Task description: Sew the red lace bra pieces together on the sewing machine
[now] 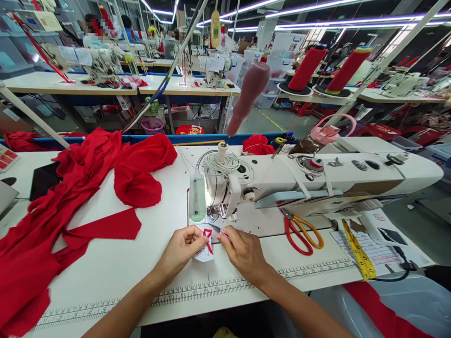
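**Two close grips on one white piece (200,256) with a red strip (208,239)**

Left hand (183,246): thumb and fingers pinched on the white piece, the red strip lying over its face. Both sit between the hands, just above or on the desk (155,263); contact cannot be told.

Right hand (244,253): fingers closed round a small pointed tool (214,228), pinkish handle mostly hidden in the grip. Blade points left, its tip near the top of the red strip. Hands close, a narrow gap between them.

Just beyond the hands: head of a white sewing machine (373,171), arm running off to the right. Clear greenish panel (197,199) on the head's left side. Screwdriver (248,96) with a dull red handle upright on top, thin pale cord (232,164) coiled round its foot.

Right of the right hand: scissors (298,234), one handle red, one orange, lying by the machine's base. Further right, yellow tape measure (359,256) across lined paper (343,241).

Left of the left hand, well apart: long heap of red cloth (88,188).

Nearer the body than the hands: printed ruler scale (197,292) along the desk edge, passing under both forearms.

Far beyond, to the right: two cones of red thread (306,69).
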{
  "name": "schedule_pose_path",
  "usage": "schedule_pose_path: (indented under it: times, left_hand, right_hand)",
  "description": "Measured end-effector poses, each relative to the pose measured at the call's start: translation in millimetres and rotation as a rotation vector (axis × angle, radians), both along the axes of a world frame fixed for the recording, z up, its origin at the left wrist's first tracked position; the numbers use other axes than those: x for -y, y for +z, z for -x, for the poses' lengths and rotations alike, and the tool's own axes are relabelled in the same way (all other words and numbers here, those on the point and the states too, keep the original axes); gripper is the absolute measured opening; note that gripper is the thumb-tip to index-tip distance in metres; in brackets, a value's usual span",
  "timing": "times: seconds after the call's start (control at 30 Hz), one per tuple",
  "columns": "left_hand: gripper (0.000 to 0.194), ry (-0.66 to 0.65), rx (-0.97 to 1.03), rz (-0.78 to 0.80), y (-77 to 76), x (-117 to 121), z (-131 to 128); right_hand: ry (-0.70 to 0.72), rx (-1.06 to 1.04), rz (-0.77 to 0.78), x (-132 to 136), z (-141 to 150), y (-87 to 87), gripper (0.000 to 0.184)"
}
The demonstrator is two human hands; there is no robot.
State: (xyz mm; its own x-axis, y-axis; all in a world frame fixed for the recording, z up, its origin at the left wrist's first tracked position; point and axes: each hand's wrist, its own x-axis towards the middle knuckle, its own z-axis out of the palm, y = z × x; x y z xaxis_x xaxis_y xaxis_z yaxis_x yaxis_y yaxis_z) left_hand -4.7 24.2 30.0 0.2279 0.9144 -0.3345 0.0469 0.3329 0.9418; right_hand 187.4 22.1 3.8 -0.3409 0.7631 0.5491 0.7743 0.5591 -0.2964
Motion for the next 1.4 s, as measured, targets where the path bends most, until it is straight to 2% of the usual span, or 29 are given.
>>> schedule_pose_path:
  times: [0.23,0.33,0.47,0.53,0.77,1.03,1.23,1.4]
  left_hand:
    - [0.045,0.027,-0.034,0.021,5.0,0.3,0.0]
    - [0.045,0.024,-0.038,0.003,6.8,0.9,-0.5]
    - [0.042,0.021,-0.032,-0.016,5.7,1.3,-0.7]
    - [0.041,0.019,-0.028,-0.02,4.6,1.2,-0.7]
    - [0.04,0.008,-0.009,-0.033,1.0,1.3,-0.4]
    - [0.039,-0.024,-0.015,-0.081,-1.9,1.0,0.2]
    - [0.038,-0.049,-0.043,-0.115,-0.8,0.9,0.2]
    - [0.037,-0.068,-0.073,-0.159,-5.3,0.4,1.2]
  right_hand:
    - [-0.033,-0.048,0.112,-0.3,-8.4,-0.9,0.031]
    - [-0.022,-0.012,0.192,3.2,-9.9,4.9,0.031]
    - [0.038,0.066,0.177,8.8,-9.2,14.8,0.035]
    - [0.069,0.08,0.222,10.5,-7.7,17.7,0.037]
    - [0.069,0.003,0.431,8.2,-4.7,18.8,0.035]
    - [0.081,-0.099,0.568,6.7,-3.2,24.2,0.037]
    - [0.126,-0.251,0.782,-0.3,-5.7,24.1,0.042]
    - [0.214,-0.445,1.047,-6.9,-7.9,31.0,0.046]
